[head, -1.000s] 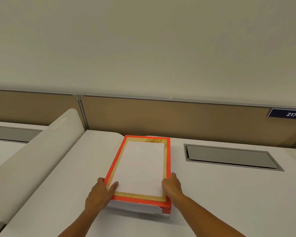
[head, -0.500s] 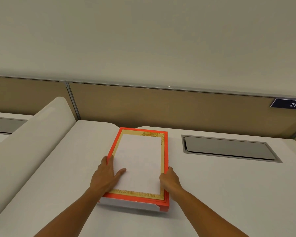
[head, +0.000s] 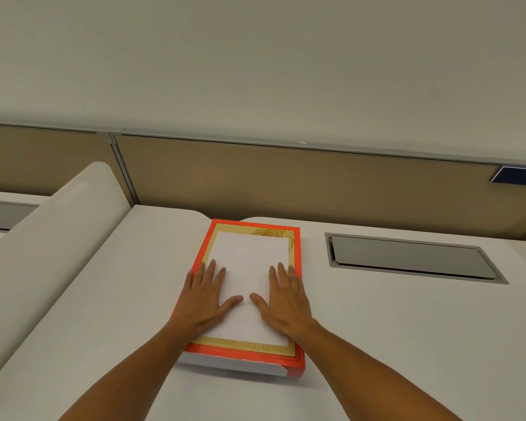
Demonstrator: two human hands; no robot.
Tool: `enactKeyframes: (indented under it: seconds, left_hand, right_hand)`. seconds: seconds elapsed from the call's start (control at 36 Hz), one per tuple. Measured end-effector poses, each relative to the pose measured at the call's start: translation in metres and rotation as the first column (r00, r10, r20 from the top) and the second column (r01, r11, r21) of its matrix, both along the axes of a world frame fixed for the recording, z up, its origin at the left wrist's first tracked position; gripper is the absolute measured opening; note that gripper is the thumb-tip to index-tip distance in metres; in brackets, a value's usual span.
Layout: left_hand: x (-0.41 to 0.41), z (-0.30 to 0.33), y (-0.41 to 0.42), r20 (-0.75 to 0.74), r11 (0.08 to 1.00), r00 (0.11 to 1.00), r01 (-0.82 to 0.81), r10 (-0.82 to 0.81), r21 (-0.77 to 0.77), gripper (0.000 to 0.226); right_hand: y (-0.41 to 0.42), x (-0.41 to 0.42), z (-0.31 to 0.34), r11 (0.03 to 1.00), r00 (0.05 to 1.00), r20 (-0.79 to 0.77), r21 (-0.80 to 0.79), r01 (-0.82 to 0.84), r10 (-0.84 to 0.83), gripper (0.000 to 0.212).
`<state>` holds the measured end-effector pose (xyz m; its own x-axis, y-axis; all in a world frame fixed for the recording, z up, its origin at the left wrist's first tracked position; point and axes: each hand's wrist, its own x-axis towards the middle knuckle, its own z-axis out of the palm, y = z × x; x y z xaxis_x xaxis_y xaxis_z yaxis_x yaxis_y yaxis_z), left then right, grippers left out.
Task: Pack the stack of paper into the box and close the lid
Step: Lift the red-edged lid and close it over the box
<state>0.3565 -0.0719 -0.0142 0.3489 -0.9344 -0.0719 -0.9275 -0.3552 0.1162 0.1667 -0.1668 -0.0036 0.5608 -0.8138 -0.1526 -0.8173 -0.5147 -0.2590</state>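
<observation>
Number plate (head: 520,176) on the partition (head: 286,183) is cut off by the right frame edge — only "21" and part of another digit readable. Box (head: 298,256) sits on the desk (head: 407,329) w/ its lid (head: 248,262) on top; lid's near corners are covered by the wrists, and the box interior isn't visible, so can't tell if paper is inside. At the near edge the grey-white base pokes out under the red lid, esp. toward the left; whether the lid is fully seated there is hard to tell.

Left hand (head: 204,299) and right hand (head: 286,302) both lie flat, palms down, fingers spread wide on the lid's near half, thumbs pointing at each other w/ a small gap — gripping nothing.

Lid: flat rectangle, orange-red border, gold textured band w/ a leaf motif at the far right corner, plain matte white centre. Desk is smooth off-white, rounded edges; a grey metal-looking rectangular hatch (head: 407,258) is set into it right of the box. Partition looks tan fabric w/ grey trim.
</observation>
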Motion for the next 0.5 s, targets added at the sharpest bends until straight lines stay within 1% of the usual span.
enactKeyframes:
  seconds: [0.14, 0.22, 0.5]
  left_hand:
    - [0.006, -0.001, -0.004, 0.006, 0.999, 0.999, 0.034, -0.034, 0.014, 0.109]
    - [0.009, 0.000, -0.007, 0.021, 0.999, 0.999, 0.038, -0.039, 0.034, 0.108]
    - [0.009, -0.014, -0.006, 0.040, 0.999, 0.998, 0.038, -0.038, 0.002, 0.105]
  right_hand:
    - [-0.011, 0.003, -0.008, 0.999, 1.000, -0.023, -0.048, 0.016, -0.017, 0.095]
    - [-0.015, 0.002, -0.010, 0.999, 0.999, -0.041, -0.043, 0.021, -0.022, 0.095]
    - [-0.013, 0.001, -0.024, 0.995, 1.000, -0.021, -0.103, 0.017, -0.019, 0.095]
